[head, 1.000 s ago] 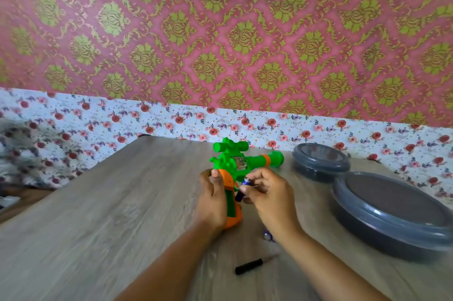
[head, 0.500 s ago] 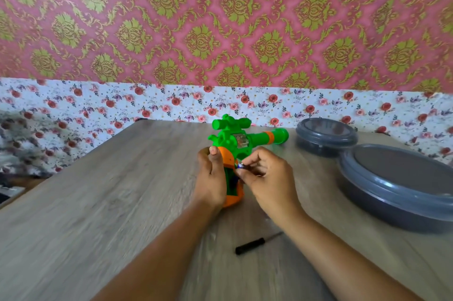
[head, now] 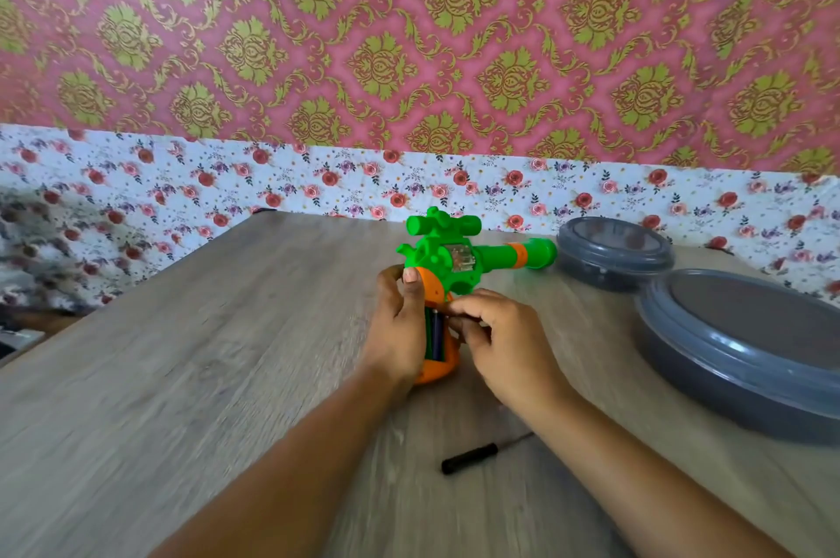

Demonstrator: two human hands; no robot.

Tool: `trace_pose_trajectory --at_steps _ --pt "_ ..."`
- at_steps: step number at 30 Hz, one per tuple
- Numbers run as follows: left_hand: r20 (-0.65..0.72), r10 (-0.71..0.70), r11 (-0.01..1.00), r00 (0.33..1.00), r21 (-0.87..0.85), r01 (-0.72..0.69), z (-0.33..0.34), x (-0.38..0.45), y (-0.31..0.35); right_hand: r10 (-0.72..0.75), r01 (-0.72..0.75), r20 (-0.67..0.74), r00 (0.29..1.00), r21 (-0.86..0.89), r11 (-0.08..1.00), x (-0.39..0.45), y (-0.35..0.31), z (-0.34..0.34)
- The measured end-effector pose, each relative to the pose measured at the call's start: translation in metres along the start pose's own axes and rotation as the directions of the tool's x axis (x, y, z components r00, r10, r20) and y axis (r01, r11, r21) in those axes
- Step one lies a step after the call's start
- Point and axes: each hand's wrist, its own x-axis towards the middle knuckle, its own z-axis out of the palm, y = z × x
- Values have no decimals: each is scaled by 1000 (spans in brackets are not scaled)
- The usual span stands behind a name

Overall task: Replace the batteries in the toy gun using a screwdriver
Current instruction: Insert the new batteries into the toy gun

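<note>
Toy gun [head: 454,259], green with orange handle: stands handle-down on the wooden bench [head: 204,375], barrel pointing right. Left hand [head: 400,325]: its grip curled round the handle, thumb pressed on the orange top. Right hand [head: 495,330]: fingers bent, fingertips pressing at the open handle compartment, where 1 dark battery [head: 437,337] sits lengthwise. Screwdriver [head: 475,455], black handle: lies on the bench between the forearms, apart from both hands. Lidded grey containers, 2: small [head: 613,250] near the muzzle, large [head: 745,348] at right.
</note>
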Motion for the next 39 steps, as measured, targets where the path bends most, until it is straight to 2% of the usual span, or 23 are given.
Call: trace_pose_trajectory --at_steps 3,9,13,16,18,20,24,34,39 --pt "5 -3 1000 1000 -8 4 0 1 -1 -14 14 39 999 -21 1000 0 -2 -3" --pt "36 1 1000 999 -22 -1 -3 5 -10 -85 127 204 975 -205 971 -3 -4 -3" --pt "40 -5 999 999 -32 6 -2 3 -6 -79 124 194 978 -235 964 1 -4 -13" --pt "92 -87 985 992 -143 100 0 1 -3 1 14 91 996 -161 987 4 -5 -38" --pt "83 -95 984 992 -145 106 0 2 -3 112 -99 77 991 -153 983 7 -1 -57" --pt "81 -92 988 992 -120 101 0 4 -2 218 -184 143 965 -220 958 11 6 -72" --pt "74 -93 990 993 -100 100 -1 3 0 336 -216 298 893 -370 903 11 2 -85" --pt "72 -93 982 993 -155 103 -2 1 -1 416 -79 481 772 -577 813 1 -12 -77" --pt "93 -97 982 991 -153 111 -3 3 -7 365 34 474 802 -645 763 -4 -19 -66"
